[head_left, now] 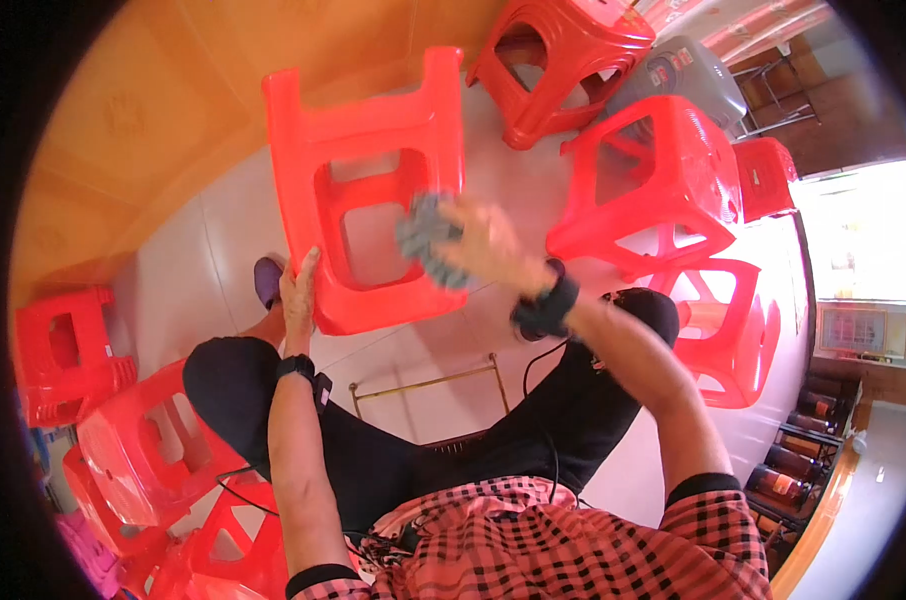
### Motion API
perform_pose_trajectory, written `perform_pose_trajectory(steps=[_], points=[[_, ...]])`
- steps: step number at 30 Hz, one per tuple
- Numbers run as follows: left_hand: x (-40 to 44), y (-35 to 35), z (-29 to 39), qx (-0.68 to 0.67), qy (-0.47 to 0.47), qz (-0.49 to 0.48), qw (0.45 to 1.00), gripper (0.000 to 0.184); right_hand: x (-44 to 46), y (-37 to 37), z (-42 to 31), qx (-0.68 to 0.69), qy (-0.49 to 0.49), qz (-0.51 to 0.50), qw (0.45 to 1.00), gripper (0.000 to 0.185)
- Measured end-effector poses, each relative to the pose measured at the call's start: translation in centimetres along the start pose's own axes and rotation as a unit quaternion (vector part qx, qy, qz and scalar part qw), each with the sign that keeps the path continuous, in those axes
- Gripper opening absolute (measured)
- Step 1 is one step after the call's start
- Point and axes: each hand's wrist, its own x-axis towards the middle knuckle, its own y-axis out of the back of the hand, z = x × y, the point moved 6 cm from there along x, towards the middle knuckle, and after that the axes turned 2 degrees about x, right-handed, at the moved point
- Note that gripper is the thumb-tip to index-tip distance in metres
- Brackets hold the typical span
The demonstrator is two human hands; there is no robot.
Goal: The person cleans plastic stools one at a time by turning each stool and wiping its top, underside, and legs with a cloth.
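A red plastic stool (373, 125) is tipped on its side in front of my knees, its legs pointing away from me. My left hand (298, 295) grips the stool near its lower left corner, fingers over the edge. In my right hand (483, 240) is a bunched grey-green cloth (428, 240), held against or just over the stool's right side; I cannot tell whether it touches. The right hand is a little smeared by motion. Black bands circle both my wrists.
More red stools (663, 180) stand to the right, with another red stool (563, 70) at the back. Stacked red stools (68, 350) crowd the left. A grey plastic stool (678, 80) is at the back right. Bottles (778, 485) fill a rack at the right edge.
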Motion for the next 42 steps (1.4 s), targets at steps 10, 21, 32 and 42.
perform_pose_trajectory(steps=[10,21,32,42], points=[[0.1,-1.6,-0.5,-0.001,-0.008,0.031,0.999,0.054,7.9,-0.5,6.0,-0.145,-0.102,-0.035,0.984,0.047],[0.1,-2.3,0.2,0.016,-0.004,0.047,0.999,0.059,-5.5,-1.2,-2.1,-0.072,-0.239,-0.001,0.968,0.039],[0.9,-1.7,-0.9,0.004,0.047,0.016,0.999,0.06,-4.2,-9.6,-12.3,0.037,-0.115,-0.091,0.988,0.038],[-0.2,-3.4,-2.3,0.056,0.028,0.019,0.998,0.076,-5.7,-1.8,-3.4,-0.033,-0.063,-0.133,0.989,0.021]])
